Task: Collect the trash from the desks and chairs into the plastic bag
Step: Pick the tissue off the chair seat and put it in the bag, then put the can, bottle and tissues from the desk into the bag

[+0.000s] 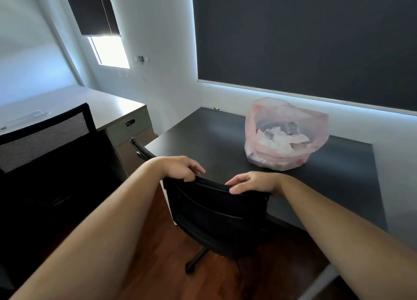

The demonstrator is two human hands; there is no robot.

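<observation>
Black swivel chair (216,209): your left hand (180,168) and right hand (252,183) gripped its back; shoving risked toppling the pink plastic bag (286,135), one o'clock.

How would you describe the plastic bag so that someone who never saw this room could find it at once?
Under the large dark blind on the wall stands a black desk, with a black chair before it. On the desk, close to the wall, sits the plastic bag. It is the only pale pink, see-through thing in view, with crumpled white trash inside.
</observation>
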